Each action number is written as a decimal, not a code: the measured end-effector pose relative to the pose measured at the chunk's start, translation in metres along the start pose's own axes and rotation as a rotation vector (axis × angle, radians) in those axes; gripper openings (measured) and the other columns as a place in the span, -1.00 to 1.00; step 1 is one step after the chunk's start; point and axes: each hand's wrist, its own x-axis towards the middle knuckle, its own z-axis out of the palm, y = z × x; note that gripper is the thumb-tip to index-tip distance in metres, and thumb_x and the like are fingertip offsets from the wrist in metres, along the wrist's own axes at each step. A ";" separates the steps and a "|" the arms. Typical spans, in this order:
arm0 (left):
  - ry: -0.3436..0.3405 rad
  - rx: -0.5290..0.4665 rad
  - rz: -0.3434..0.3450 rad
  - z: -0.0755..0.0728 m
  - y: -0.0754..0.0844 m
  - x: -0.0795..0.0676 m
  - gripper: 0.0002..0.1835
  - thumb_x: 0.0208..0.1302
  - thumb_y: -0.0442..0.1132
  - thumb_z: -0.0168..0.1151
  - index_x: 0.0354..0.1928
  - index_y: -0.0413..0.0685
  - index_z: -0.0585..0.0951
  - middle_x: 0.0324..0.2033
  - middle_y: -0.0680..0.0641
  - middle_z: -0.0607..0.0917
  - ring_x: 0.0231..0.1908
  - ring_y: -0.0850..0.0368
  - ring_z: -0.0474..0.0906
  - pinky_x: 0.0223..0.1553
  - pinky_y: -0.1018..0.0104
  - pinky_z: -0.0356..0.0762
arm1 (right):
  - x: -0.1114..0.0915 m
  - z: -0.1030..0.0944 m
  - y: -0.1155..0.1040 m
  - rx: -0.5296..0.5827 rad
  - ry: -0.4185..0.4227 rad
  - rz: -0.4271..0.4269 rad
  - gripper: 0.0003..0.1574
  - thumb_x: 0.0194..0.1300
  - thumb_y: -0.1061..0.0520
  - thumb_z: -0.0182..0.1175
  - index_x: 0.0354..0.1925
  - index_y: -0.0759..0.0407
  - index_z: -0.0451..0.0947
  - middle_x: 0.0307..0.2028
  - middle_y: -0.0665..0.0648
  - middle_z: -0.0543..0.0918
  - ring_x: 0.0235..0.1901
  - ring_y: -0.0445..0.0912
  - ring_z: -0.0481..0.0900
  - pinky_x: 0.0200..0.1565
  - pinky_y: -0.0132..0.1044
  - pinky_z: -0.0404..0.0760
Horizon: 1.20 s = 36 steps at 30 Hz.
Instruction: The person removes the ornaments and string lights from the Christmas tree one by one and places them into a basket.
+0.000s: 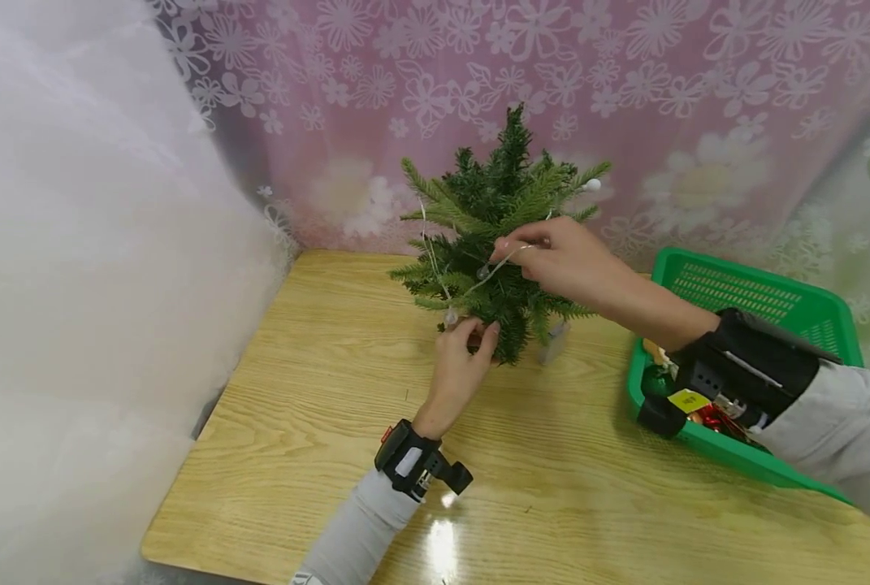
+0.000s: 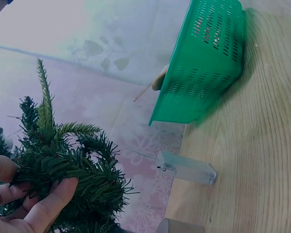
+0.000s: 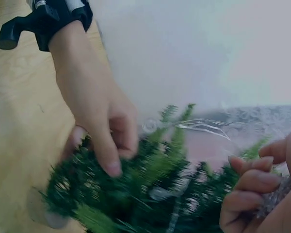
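Observation:
A small artificial Christmas tree (image 1: 511, 203) stands on the wooden table, with a clear-wired string of lights (image 1: 427, 244) draped over its front. My left hand (image 1: 458, 357) grips a low front branch (image 2: 72, 165), thumb and fingers curled round the needles in the left wrist view. Higher up on the right, my right hand (image 1: 562, 256) pinches the light wire, which runs down in front of the branches. One clear bulb (image 1: 483, 272) hangs just below its fingertips; another bulb (image 1: 451, 316) sits right above the left hand. In the right wrist view, clear pieces (image 3: 276, 196) show inside the right palm.
A green plastic basket (image 1: 752, 284) with colourful ornaments stands at the right, partly under the right forearm. A translucent box (image 2: 186, 167) stands beside the tree's base (image 2: 179, 227). One white ball (image 1: 592, 185) is at a right branch tip. A floral curtain (image 1: 420, 97) hangs behind.

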 end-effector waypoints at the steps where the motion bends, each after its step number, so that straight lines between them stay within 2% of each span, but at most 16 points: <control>1: 0.002 0.004 -0.004 0.000 0.000 0.000 -0.75 0.43 -0.28 0.10 -0.43 -0.23 0.57 -0.42 -0.17 0.58 -0.51 -0.02 0.64 -0.51 0.48 0.56 | -0.001 -0.004 0.000 -0.012 0.017 0.008 -0.47 0.50 -0.14 -0.05 0.21 0.14 0.50 -0.20 0.25 0.58 -0.28 0.09 0.50 -0.32 -0.09 0.44; 4: 0.009 0.016 -0.003 -0.001 -0.001 -0.001 -0.77 0.43 -0.28 0.10 -0.41 -0.24 0.57 -0.39 -0.18 0.57 -0.46 0.03 0.63 -0.48 0.48 0.58 | -0.002 -0.020 0.002 -0.087 0.053 0.054 -0.28 0.48 -0.19 -0.07 0.39 0.22 0.24 -0.08 0.38 0.56 -0.13 0.21 0.52 -0.20 0.05 0.51; 6: 0.015 0.025 -0.002 -0.002 -0.003 -0.001 -0.76 0.43 -0.27 0.10 -0.41 -0.24 0.57 -0.38 -0.17 0.56 -0.44 0.04 0.63 -0.47 0.48 0.58 | -0.003 -0.029 0.003 -0.141 0.078 0.062 -0.13 0.47 -0.18 -0.05 0.48 0.28 -0.01 0.17 0.44 0.43 0.08 0.26 0.44 -0.05 0.15 0.48; 7: 0.017 0.024 -0.001 -0.003 -0.003 -0.002 -0.76 0.43 -0.27 0.10 -0.42 -0.23 0.56 -0.38 -0.18 0.56 -0.44 0.03 0.63 -0.47 0.47 0.58 | -0.004 -0.032 0.004 -0.166 0.105 0.061 -0.09 0.46 -0.17 -0.05 0.50 0.28 -0.10 0.16 0.44 0.42 0.07 0.27 0.44 -0.06 0.16 0.47; 8: 0.020 0.023 0.000 -0.003 -0.004 -0.002 -0.76 0.43 -0.27 0.10 -0.42 -0.23 0.55 -0.38 -0.17 0.56 -0.43 0.03 0.63 -0.47 0.47 0.58 | -0.004 -0.035 0.006 -0.185 0.142 0.054 -0.06 0.46 -0.15 -0.05 0.51 0.28 -0.20 0.13 0.45 0.43 0.02 0.27 0.46 -0.10 0.16 0.48; 11: 0.017 0.020 -0.003 -0.004 -0.005 -0.004 -0.74 0.44 -0.26 0.09 -0.45 -0.21 0.53 -0.40 -0.16 0.55 -0.43 0.04 0.62 -0.48 0.48 0.58 | -0.007 -0.041 0.007 -0.251 0.285 -0.004 -0.07 0.46 -0.06 -0.03 0.52 0.26 -0.24 -0.12 0.35 0.54 -0.33 0.13 0.56 -0.39 -0.03 0.47; 13: 0.017 0.019 -0.002 -0.005 -0.006 -0.004 -0.73 0.44 -0.26 0.09 -0.46 -0.20 0.52 -0.40 -0.15 0.54 -0.43 0.03 0.62 -0.48 0.47 0.59 | -0.009 -0.043 0.007 -0.326 0.364 -0.048 -0.09 0.45 -0.02 -0.02 0.52 0.21 -0.24 -0.27 0.29 0.58 -0.57 0.04 0.49 -0.56 -0.13 0.35; 14: 0.015 0.011 -0.004 -0.005 -0.006 -0.004 -0.73 0.44 -0.26 0.09 -0.46 -0.20 0.52 -0.40 -0.15 0.54 -0.42 0.03 0.62 -0.47 0.45 0.60 | -0.010 -0.043 0.006 -0.371 0.378 -0.080 -0.09 0.45 -0.01 0.00 0.53 0.18 -0.22 -0.31 0.27 0.60 -0.64 0.01 0.47 -0.60 -0.16 0.32; 17: 0.016 -0.007 -0.007 -0.006 -0.006 -0.004 -0.72 0.44 -0.27 0.08 -0.47 -0.21 0.51 -0.41 -0.17 0.54 -0.41 0.00 0.63 -0.47 0.41 0.62 | -0.009 -0.043 0.005 -0.457 0.345 -0.176 -0.14 0.44 0.05 0.03 0.53 0.09 -0.14 -0.45 0.21 0.62 -0.72 -0.04 0.40 -0.61 -0.20 0.29; 20: 0.020 -0.008 -0.003 -0.008 -0.006 -0.004 -0.72 0.44 -0.26 0.08 -0.47 -0.21 0.50 -0.41 -0.17 0.54 -0.41 -0.01 0.65 -0.46 0.41 0.62 | 0.000 -0.048 0.002 -0.491 0.241 -0.281 -0.20 0.44 0.10 0.06 0.51 0.04 -0.02 -0.55 0.14 0.59 -0.71 -0.06 0.37 -0.56 -0.22 0.30; 22: 0.022 0.022 0.000 -0.009 -0.006 -0.004 -0.73 0.44 -0.25 0.09 -0.47 -0.20 0.50 -0.41 -0.16 0.55 -0.41 0.00 0.65 -0.44 0.44 0.61 | 0.011 -0.053 -0.002 -0.532 0.196 -0.304 -0.22 0.41 0.13 0.09 0.49 0.08 0.05 -0.64 0.11 0.53 -0.73 -0.06 0.35 -0.57 -0.23 0.30; 25: 0.028 0.053 -0.002 -0.010 -0.006 -0.003 -0.73 0.43 -0.25 0.10 -0.47 -0.18 0.50 -0.41 -0.15 0.56 -0.41 0.01 0.65 -0.39 0.43 0.60 | 0.027 -0.061 -0.010 -0.629 0.137 -0.219 -0.14 0.36 0.10 0.15 0.49 0.20 0.01 -0.52 0.22 0.57 -0.62 0.01 0.45 -0.57 -0.21 0.38; 28: 0.027 0.064 -0.009 -0.010 -0.005 -0.004 -0.73 0.43 -0.24 0.10 -0.47 -0.17 0.51 -0.41 -0.14 0.57 -0.40 0.02 0.65 -0.38 0.41 0.60 | 0.036 -0.069 -0.013 -0.676 0.131 -0.036 0.06 0.31 -0.01 0.20 0.50 0.31 -0.16 -0.25 0.39 0.58 -0.42 0.15 0.56 -0.55 -0.15 0.46; 30: 0.023 0.060 -0.010 -0.010 -0.005 -0.004 -0.73 0.43 -0.24 0.10 -0.47 -0.17 0.51 -0.40 -0.13 0.57 -0.39 0.03 0.66 -0.37 0.41 0.61 | 0.035 -0.073 -0.010 -0.662 0.140 0.067 0.21 0.28 -0.11 0.23 0.49 0.37 -0.30 -0.13 0.46 0.52 -0.31 0.23 0.56 -0.53 -0.10 0.48; 33: 0.011 0.064 -0.009 -0.010 -0.004 -0.003 -0.72 0.44 -0.21 0.09 -0.46 -0.16 0.50 -0.40 -0.13 0.57 -0.36 0.03 0.66 -0.33 0.38 0.61 | 0.024 -0.077 -0.003 -0.636 0.173 0.127 0.34 0.24 -0.22 0.25 0.47 0.42 -0.38 -0.18 0.46 0.50 -0.31 0.28 0.55 -0.54 -0.06 0.49; 36: 0.001 0.080 -0.008 -0.010 -0.004 -0.002 -0.71 0.45 -0.19 0.09 -0.46 -0.15 0.51 -0.39 -0.12 0.58 -0.34 0.04 0.64 -0.27 0.34 0.60 | 0.004 -0.076 0.003 -0.622 0.228 0.110 0.35 0.27 -0.23 0.22 0.46 0.46 -0.42 -0.37 0.39 0.52 -0.45 0.24 0.54 -0.60 -0.07 0.45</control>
